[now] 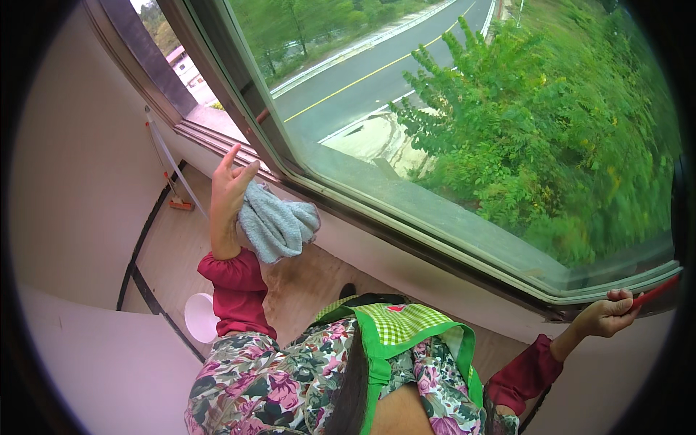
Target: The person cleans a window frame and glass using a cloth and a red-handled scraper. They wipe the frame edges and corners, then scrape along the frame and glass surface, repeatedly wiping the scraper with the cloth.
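At the left, my left hand is raised close to the window frame, its index finger pointing up and its thumb apart. A bunched grey-blue terry cloth hangs from this hand; the fingers gripping it are mostly hidden. My right hand is far over at the right, by the lower corner of the window. Its fingers close around a red rod-like handle, whose far end is lost in the dark rim of the view. Between my hands stretches the large window pane in its dark metal frame.
A sliding window section stands open at the upper left above its sill track. In the corner, a long-handled orange brush and a pale pole lean. A white bucket sits on the floor beside my left sleeve.
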{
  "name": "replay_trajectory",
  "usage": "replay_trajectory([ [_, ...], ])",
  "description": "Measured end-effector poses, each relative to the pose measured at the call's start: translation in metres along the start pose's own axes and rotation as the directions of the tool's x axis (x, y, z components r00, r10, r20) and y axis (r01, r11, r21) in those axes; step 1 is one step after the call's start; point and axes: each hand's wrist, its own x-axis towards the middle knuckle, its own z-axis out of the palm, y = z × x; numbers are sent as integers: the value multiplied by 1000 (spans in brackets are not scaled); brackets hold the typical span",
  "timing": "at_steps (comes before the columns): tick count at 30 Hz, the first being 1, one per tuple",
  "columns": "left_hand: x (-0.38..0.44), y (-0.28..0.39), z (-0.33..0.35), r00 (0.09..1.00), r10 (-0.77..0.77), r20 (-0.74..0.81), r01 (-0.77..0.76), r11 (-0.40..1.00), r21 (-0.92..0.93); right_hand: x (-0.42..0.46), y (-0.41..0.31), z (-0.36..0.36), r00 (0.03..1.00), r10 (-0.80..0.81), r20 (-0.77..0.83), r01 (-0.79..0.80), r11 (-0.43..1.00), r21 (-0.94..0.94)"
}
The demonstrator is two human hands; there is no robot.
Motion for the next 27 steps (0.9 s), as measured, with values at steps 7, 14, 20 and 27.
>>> replay_trajectory([
  [7,19,-13,-4,993,-3,120,4,1000,-11,-8,-2,16,1000,-26,-3,26,998,-52],
  [14,21,-11,-35,913,-57,403,87,995,-56,-3,1,15,983,180,-26,-181,981,-69],
  [20,15,-40,-73,944,-118,309,206,940,-271,-61,-110,17,937,340,87,-351,902,253],
  [27,-25,-83,-113,969,-233,84,247,933,-263,-166,-184,-25,710,-31,704,-370,833,410],
])
